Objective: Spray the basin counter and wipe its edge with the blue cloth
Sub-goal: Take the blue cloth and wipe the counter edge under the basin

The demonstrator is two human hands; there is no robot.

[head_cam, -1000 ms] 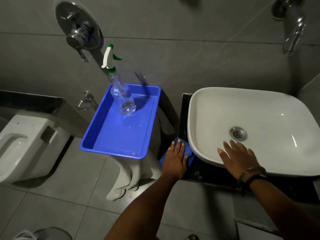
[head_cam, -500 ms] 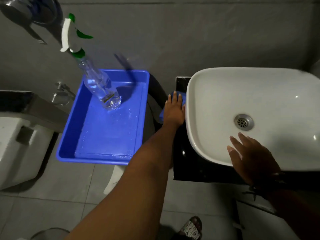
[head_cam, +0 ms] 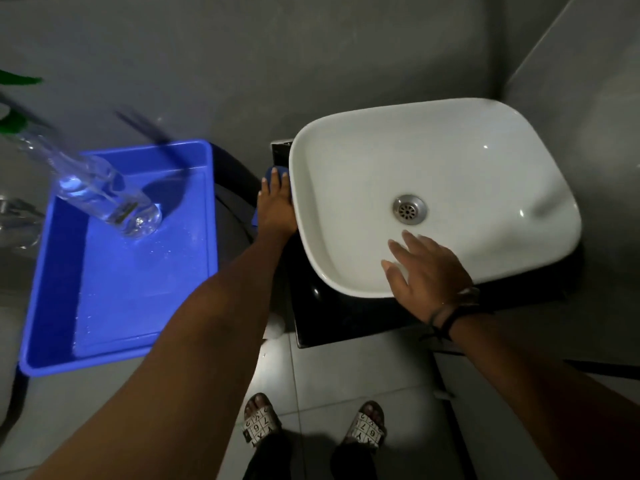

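A white basin (head_cam: 450,161) sits on a black counter (head_cam: 322,320). My left hand (head_cam: 275,206) lies flat on the blue cloth (head_cam: 273,172) on the counter's left strip, pressed against the basin's side; only the cloth's far tip and a sliver at the left show. My right hand (head_cam: 422,271) rests with fingers spread on the basin's near rim, holding nothing. A clear spray bottle (head_cam: 104,199) with a green and white head stands in the blue tray (head_cam: 138,306) at the left.
Grey tiled walls close in behind and to the right of the basin. The basin's drain (head_cam: 408,209) is in its middle. My sandalled feet (head_cam: 311,431) stand on the tiled floor below the counter.
My left hand has slid the cloth along the counter's left edge from the near corner toward the wall. The right hand has stayed on the basin's rim. The camera has tilted down.
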